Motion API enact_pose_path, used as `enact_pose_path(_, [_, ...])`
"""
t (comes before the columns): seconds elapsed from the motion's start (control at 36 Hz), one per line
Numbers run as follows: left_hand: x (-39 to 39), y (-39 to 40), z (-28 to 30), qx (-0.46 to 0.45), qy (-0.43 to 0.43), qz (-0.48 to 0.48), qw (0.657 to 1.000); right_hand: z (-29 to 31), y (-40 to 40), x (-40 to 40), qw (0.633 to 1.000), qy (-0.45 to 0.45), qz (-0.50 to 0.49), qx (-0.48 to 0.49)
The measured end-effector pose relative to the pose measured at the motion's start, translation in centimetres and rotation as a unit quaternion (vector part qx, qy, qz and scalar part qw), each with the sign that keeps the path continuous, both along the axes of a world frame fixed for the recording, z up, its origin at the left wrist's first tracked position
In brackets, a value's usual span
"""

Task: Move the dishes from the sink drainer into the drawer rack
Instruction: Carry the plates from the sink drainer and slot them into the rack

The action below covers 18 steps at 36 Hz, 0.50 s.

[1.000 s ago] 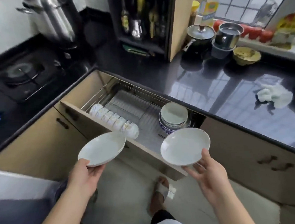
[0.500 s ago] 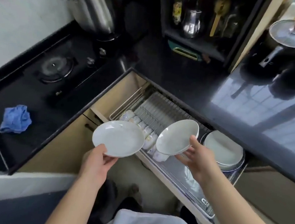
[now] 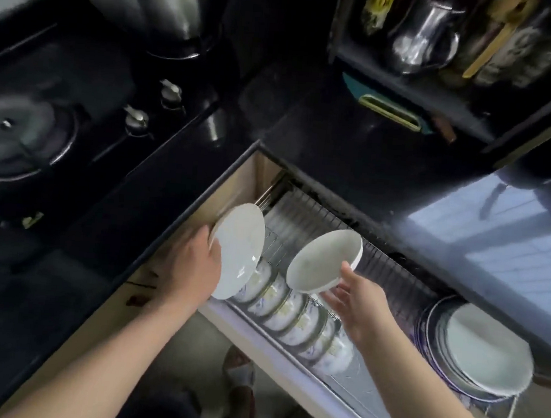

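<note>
Plates are in both grips: the left hand (image 3: 194,265) clasps a white plate (image 3: 238,250) by its near rim, tipped almost on edge over the left end of the drawer rack (image 3: 303,211), while the right hand (image 3: 356,297) pinches a deeper white dish (image 3: 324,260) just to its right. From the left grip, the bare wire slots lie just beyond and below, behind the row of upright patterned bowls (image 3: 295,312), so that hand looks nearer to slotting in. Both dishes seem plain and glossy, though blur hides detail.

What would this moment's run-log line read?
left hand: holds white plate | right hand: holds white dish | both over open drawer rack
</note>
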<state>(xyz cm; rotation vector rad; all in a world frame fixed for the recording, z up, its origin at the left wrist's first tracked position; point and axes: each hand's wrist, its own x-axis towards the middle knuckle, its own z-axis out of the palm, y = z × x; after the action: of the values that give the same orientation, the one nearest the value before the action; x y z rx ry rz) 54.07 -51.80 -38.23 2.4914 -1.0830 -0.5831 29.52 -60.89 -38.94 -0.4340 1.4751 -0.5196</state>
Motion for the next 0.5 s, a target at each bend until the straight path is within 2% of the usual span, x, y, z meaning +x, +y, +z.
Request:
enact_pose_path(0.08, [0.8,0.6,-2.3,-0.037,-0.038,-0.047,0.997,-2.1,-1.9,3.8,1.000,-0.004,0.018,-0.005])
enact_pose_path(0.25, [1.8,1.4,-5.3,-0.110,-0.045,-0.067,0.991,-7.5,-5.2,9.4,0.999,0.028,0.023,-0.013])
enact_pose_path(0.5, [1.7,1.1,-5.7,-0.109,-0.044,-0.020,0.993,-10.5,-8.9,14.7,0.993,0.117,0.020,-0.025])
